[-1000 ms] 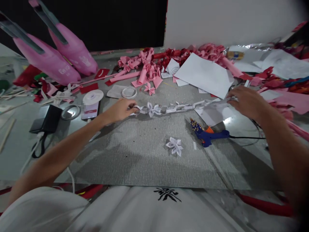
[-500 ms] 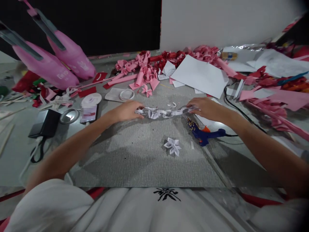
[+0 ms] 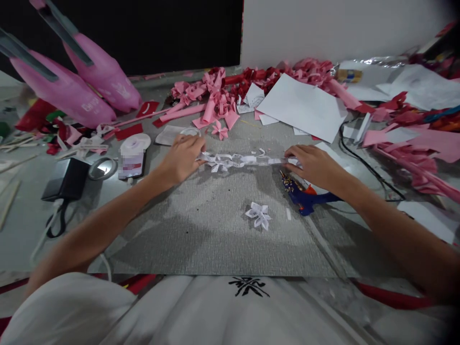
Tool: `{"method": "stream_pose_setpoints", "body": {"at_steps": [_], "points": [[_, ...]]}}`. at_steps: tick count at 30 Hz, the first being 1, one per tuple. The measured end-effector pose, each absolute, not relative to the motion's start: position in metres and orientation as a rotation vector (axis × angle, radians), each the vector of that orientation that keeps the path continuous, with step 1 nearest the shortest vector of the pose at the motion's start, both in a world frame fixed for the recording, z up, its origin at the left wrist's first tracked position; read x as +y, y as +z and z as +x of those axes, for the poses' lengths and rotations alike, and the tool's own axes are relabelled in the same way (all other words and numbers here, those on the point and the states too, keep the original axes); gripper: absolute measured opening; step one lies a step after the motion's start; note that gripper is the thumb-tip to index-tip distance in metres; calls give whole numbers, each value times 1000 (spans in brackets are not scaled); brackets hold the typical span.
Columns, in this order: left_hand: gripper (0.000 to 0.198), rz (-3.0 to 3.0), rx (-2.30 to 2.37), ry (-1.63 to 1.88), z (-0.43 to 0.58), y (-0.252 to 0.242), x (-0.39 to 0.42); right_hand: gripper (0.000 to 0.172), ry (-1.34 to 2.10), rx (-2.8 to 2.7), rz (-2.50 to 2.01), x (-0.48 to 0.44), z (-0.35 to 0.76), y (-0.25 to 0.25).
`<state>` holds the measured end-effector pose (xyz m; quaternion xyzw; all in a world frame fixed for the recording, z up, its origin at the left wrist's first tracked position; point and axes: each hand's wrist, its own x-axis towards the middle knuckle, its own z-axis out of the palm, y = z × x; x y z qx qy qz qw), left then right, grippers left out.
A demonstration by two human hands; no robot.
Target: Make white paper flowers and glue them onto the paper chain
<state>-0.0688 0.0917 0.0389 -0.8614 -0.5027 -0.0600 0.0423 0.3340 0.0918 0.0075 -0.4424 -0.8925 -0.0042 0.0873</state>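
Observation:
A white paper chain (image 3: 244,160) of small loops stretches level above the grey table mat (image 3: 215,230). Its left end is pinched in my left hand (image 3: 185,158), and its right end is between the fingers of my right hand (image 3: 305,162). A folded white star shape shows near the chain's left part. Below the chain, a white paper flower (image 3: 259,215) lies on the mat. Right of the flower is a blue glue gun (image 3: 305,199) with an orange trigger, its nozzle just under my right fingertips and its rear partly behind my right forearm.
Pink and red paper flowers (image 3: 215,96) line the back, beside white sheets (image 3: 302,105). A black cable (image 3: 373,167) curves at the right. At the left are a phone (image 3: 132,163), a black adapter (image 3: 67,179), a tape roll (image 3: 103,168) and pink bottles (image 3: 72,96).
The chain is drawn out straighter and longer. My left hand has shifted left and up, my right hand slightly right. The view has moved a little.

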Motion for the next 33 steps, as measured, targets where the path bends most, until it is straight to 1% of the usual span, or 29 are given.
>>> {"method": "stream_pose_setpoints", "body": {"at_steps": [2,4,8,12,14,16,18,20,22,24,25,27,28,30,33], "points": [[13,-2610,-1472,-42,-69,39,85,28,-4,-2660,-1308,91,336,3],[18,-2598,-1395,82,-70,38,78,28,35,-2652,-1296,91,339,0],[43,-2624,-1279,189,-65,44,60,29,113,-2678,-1296,89,343,-2],[67,-2658,-1296,129,-34,57,42,30,120,-2719,-1286,88,343,-1],[78,-2688,-1372,-86,-7,57,39,33,128,-2746,-1269,88,342,4],[72,-2837,-1339,-317,21,49,43,36,127,-2760,-1240,89,342,13],[59,-3011,-1263,-536,49,34,53,35,122,-2756,-1218,87,346,26],[48,-3062,-1280,-719,72,19,66,33,120,-2748,-1238,79,356,39],[41,-3095,-1371,-828,90,6,76,35,127,-2761,-1292,62,372,44],[41,-3147,-1480,-854,102,-2,82,34,195,-2842,-1307,37,388,41],[40,-3176,-1508,-840,106,-6,84,41,237,-2903,-1319,24,394,37],[30,-3226,-1505,-810,110,-13,85,56,224,-2934,-1343,0,398,27],[23,-3242,-1491,-815,110,-16,84,56,198,-2928,-1379,-10,397,23],[11,-3245,-1491,-898,108,-22,83,48,185,-2942,-1347,-22,390,18],[6,-3223,-1554,-1124,101,-29,82,41,203,-2915,-1244,-25,384,22]]}}
